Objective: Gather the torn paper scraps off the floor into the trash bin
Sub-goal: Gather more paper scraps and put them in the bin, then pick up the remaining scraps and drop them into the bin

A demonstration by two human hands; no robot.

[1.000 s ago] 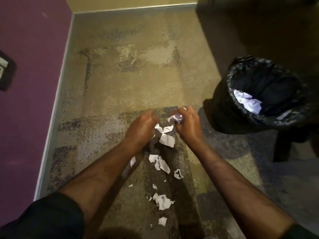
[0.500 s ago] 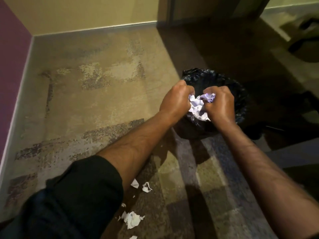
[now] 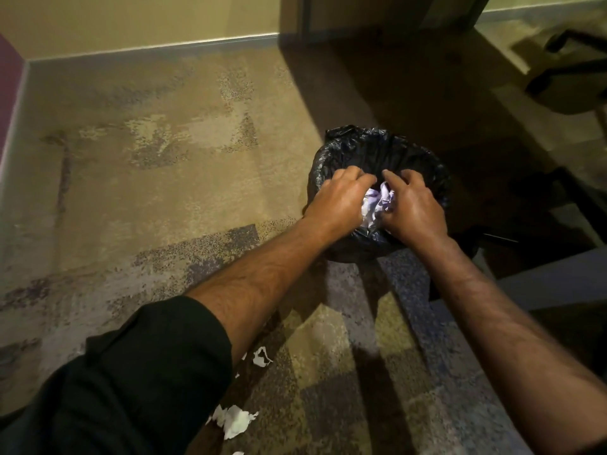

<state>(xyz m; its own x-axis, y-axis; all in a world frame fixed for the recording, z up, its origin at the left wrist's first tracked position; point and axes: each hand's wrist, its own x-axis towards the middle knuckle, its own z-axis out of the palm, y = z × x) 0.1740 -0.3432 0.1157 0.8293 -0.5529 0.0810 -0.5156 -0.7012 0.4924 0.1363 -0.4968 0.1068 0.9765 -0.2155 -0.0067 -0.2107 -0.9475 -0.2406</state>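
Observation:
A small trash bin (image 3: 377,142) lined with a black bag stands on the patterned carpet, right of centre. My left hand (image 3: 338,201) and my right hand (image 3: 414,208) are side by side over its opening. Between them they press a crumpled white wad of paper scraps (image 3: 377,205), and their fingers are partly uncurled. More torn scraps lie on the carpet near me: a larger piece (image 3: 235,421) and a small one (image 3: 261,357), both beside my dark left sleeve, which hides part of the floor.
A black chair base (image 3: 571,70) stands at the top right, with dark furniture and deep shadow behind the bin. A pale baseboard (image 3: 147,49) runs along the far wall, and a purple wall (image 3: 8,77) closes the left side.
Both hands lifted a wad of scraps from the floor pile and carried it right, over the bin. They now sit lower over the opening, with fingers looser than half a second ago.

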